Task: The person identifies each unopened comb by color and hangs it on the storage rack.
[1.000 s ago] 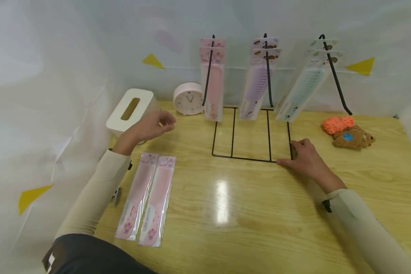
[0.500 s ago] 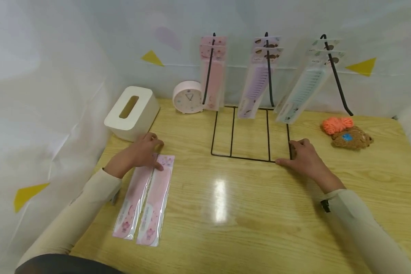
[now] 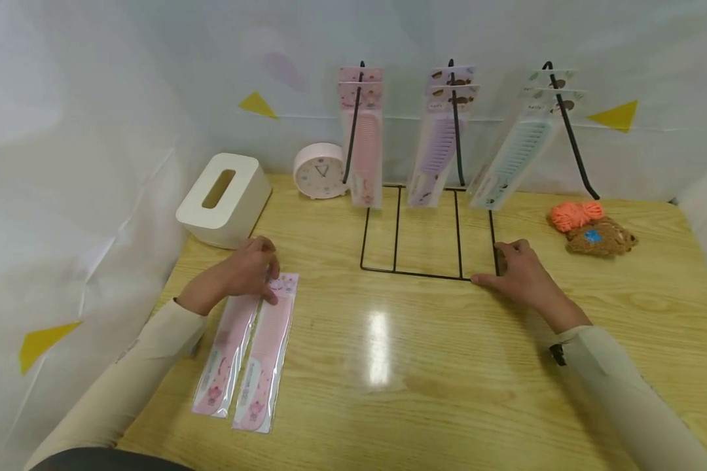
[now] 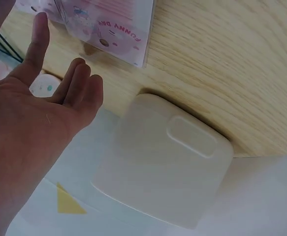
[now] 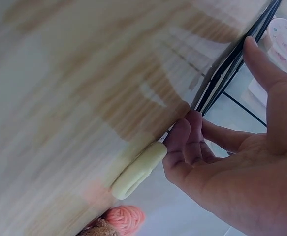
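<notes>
The table (image 3: pixel 424 366) carries a black wire rack (image 3: pixel 427 229) at centre rear. The right hand (image 3: pixel 521 275) rests at the rack's front right corner, fingers (image 5: pixel 187 142) loosely curled against the wire. Two packaged pink combs (image 3: pixel 247 353) lie front left; the left hand (image 3: pixel 241 271) presses their top ends, fingers (image 4: pixel 79 83) nearly straight.

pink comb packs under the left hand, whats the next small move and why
Probably pinch the top edge of one pink comb pack and lift it. The left hand lies with straight fingers on the packs' top ends, not yet gripping. The right hand rests at the wire rack base corner, and pink packs already hang on the rack's left hook.
</notes>
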`<state>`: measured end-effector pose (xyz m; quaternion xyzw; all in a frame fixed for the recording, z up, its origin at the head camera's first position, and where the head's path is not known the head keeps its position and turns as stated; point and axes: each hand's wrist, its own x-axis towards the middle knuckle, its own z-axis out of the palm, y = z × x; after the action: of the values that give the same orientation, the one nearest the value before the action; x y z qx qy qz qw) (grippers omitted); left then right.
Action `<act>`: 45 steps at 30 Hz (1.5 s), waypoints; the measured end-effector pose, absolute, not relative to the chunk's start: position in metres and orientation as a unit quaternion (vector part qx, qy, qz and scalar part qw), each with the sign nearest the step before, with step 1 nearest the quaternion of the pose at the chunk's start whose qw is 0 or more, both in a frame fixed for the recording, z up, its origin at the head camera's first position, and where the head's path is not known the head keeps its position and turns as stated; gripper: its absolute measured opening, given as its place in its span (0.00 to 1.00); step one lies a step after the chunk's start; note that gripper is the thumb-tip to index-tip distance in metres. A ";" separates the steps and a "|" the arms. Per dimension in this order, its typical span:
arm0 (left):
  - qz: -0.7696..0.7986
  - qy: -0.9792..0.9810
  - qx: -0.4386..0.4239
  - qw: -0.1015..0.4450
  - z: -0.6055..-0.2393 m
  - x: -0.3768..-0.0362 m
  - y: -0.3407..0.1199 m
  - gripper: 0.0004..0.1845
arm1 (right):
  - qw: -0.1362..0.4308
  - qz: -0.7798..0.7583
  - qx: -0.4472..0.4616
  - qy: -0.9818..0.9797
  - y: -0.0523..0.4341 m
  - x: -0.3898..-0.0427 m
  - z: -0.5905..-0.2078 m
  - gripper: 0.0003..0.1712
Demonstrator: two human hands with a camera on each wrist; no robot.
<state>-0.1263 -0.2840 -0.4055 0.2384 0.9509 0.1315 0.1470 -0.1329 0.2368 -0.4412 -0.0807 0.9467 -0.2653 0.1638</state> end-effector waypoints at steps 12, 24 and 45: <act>0.128 0.949 0.215 0.194 -0.402 -0.117 -0.279 0.55 | 0.163 -0.268 -0.079 0.946 0.236 -0.134 -0.442 0.58; 0.125 0.946 0.230 0.192 -0.409 -0.123 -0.273 0.47 | 0.162 -0.264 -0.078 0.948 0.237 -0.134 -0.444 0.59; 0.144 0.939 0.195 0.244 -0.405 -0.144 -0.251 0.41 | 0.173 -0.271 -0.073 0.944 0.239 -0.134 -0.442 0.60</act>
<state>-0.1438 -0.2511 -0.4045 0.1949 0.9389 0.1442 0.2443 -0.1338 0.2385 -0.4419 -0.0731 0.9439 -0.2714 0.1734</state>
